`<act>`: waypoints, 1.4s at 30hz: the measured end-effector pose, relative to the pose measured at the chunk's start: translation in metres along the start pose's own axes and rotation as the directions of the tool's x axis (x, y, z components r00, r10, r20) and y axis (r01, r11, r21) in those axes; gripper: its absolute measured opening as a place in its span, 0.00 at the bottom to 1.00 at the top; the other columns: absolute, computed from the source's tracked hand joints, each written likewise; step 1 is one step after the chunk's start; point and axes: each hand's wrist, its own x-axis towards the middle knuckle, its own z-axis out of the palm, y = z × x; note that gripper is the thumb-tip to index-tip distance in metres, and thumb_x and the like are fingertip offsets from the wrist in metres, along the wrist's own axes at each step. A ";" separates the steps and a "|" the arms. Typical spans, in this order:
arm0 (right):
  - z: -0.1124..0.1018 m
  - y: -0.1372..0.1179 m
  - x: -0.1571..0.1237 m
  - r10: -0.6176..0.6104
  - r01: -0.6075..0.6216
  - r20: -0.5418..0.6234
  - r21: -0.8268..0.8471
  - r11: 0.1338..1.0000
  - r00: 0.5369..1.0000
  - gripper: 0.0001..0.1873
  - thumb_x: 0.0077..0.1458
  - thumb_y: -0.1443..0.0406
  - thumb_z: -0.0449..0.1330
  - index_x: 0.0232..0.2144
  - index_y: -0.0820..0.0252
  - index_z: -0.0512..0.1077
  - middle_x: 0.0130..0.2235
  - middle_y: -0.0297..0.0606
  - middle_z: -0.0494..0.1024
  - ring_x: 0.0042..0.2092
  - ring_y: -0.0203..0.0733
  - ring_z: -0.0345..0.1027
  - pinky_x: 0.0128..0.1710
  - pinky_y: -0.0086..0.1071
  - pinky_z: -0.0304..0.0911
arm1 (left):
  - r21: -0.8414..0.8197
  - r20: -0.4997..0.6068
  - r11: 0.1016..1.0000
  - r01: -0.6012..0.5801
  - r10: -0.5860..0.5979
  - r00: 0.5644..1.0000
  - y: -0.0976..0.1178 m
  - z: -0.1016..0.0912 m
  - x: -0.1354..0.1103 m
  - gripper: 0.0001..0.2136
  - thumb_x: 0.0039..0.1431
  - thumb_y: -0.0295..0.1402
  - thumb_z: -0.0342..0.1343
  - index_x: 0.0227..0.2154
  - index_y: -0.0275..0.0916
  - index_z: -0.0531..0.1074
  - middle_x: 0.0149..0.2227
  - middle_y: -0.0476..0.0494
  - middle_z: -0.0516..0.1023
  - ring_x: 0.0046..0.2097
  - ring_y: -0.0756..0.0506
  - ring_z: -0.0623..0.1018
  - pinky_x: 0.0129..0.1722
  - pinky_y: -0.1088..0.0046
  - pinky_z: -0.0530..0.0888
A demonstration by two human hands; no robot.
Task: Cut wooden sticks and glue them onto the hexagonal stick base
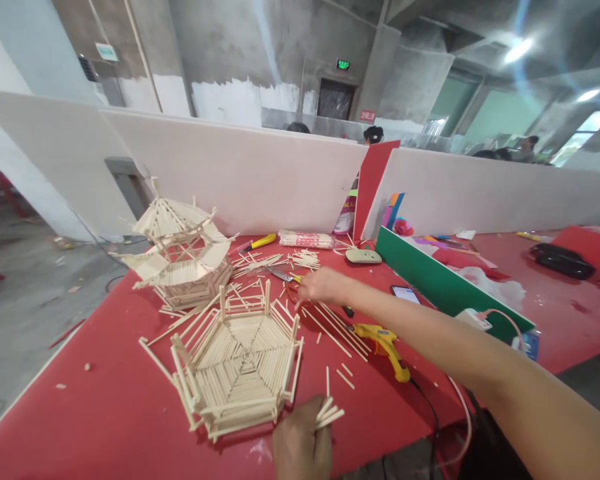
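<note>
Left hand (300, 443) pinches a small bundle of short sticks (331, 415) between thumb and fingers; their free ends jut out to the right of the grip, pale and slightly fanned. Right hand (325, 287) reaches across, fingers at the handles of a metal-tipped tool (280, 274); cannot tell whether they are closed on it. Hexagonal frame (230, 373) rests flat on the red table (130, 413), immediately left of and beyond the left hand, its near right corner just beside the knuckles; contact unclear. Short posts stand at several corners. Long sticks (330, 336) lie loose between frame and yellow glue gun (380, 337), nearer the right hand. Tiered model (185, 273) stands upright behind the frame, well apart from both hands. Stick pile (305, 259) lies just beyond the tool.
</note>
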 end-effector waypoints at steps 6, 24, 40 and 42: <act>-0.006 0.076 0.043 0.376 -0.376 0.004 0.050 0.925 0.927 0.14 0.57 0.75 0.54 0.42 0.68 0.77 0.45 0.58 0.79 0.48 0.51 0.73 0.44 0.36 0.61 | -0.019 -0.054 0.998 0.057 -0.058 0.997 -0.004 0.005 0.001 0.13 0.59 0.29 0.46 0.29 0.43 0.76 0.20 0.49 0.77 0.24 0.47 0.77 0.25 0.76 0.65; 0.007 -0.134 -0.124 0.613 -0.659 0.241 0.308 0.686 0.752 0.34 0.47 0.40 0.58 0.39 0.65 0.78 0.40 0.54 0.81 0.41 0.54 0.75 0.34 0.34 0.63 | -0.113 -0.125 0.993 -0.042 0.028 0.992 0.011 -0.011 0.007 0.12 0.59 0.31 0.45 0.24 0.39 0.72 0.18 0.51 0.73 0.24 0.47 0.73 0.37 0.70 0.69; 0.013 -0.108 -0.098 0.419 -0.481 0.236 0.432 0.763 0.877 0.05 0.44 0.67 0.63 0.24 0.63 0.79 0.24 0.39 0.79 0.27 0.37 0.68 0.24 0.27 0.49 | -0.145 -0.097 0.989 0.013 -0.028 0.995 0.014 -0.011 0.001 0.11 0.57 0.31 0.45 0.22 0.40 0.68 0.17 0.51 0.68 0.22 0.47 0.70 0.24 0.75 0.60; 0.008 -0.084 -0.081 0.414 -0.467 0.217 0.464 0.753 0.884 0.06 0.46 0.68 0.62 0.24 0.64 0.79 0.24 0.37 0.78 0.26 0.34 0.67 0.24 0.26 0.49 | -0.129 -0.109 0.991 0.028 -0.042 0.993 0.012 -0.008 0.003 0.12 0.58 0.31 0.45 0.22 0.41 0.69 0.17 0.50 0.69 0.22 0.47 0.71 0.27 0.74 0.64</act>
